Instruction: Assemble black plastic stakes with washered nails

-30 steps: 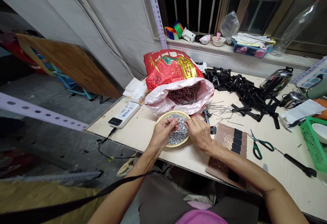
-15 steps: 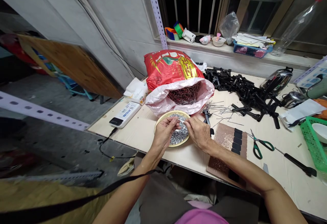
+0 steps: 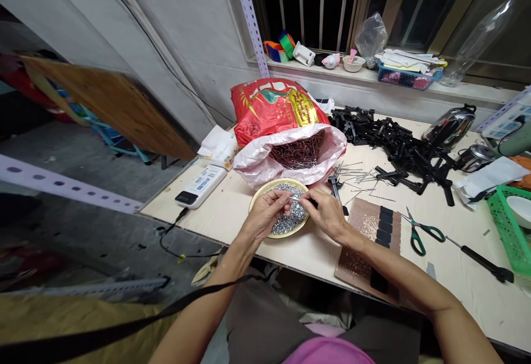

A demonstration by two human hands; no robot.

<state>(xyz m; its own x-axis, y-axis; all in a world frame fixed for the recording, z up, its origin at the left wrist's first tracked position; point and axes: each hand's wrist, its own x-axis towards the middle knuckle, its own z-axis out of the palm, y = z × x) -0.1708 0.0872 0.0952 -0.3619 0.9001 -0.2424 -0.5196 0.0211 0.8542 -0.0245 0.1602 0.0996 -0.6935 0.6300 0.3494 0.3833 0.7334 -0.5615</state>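
Both hands meet over a yellow-rimmed dish [image 3: 259,193] heaped with small shiny metal pieces [image 3: 290,221]. My left hand [image 3: 265,216] pinches its fingertips together on a small metal piece above the dish. Facing it, my right hand [image 3: 326,213] is closed in a pinch on a thin metal pin whose tip points toward the left fingers. Just behind the dish lies a red and white sack [image 3: 286,131], open and full of dark red pins. Loose silver pins [image 3: 357,176] are scattered to the right of the sack.
A pile of black plastic clips [image 3: 394,143] covers the table's back. A brown board [image 3: 369,231] with black pieces, green scissors [image 3: 418,234] and a black screwdriver [image 3: 481,259] lie to the right. A white remote [image 3: 201,184] lies left, a green basket [image 3: 508,225] far right.
The hands have barely moved; the right hand's fingers lifted slightly and the thin pin now shows between the two pinches. The view has shifted a little.
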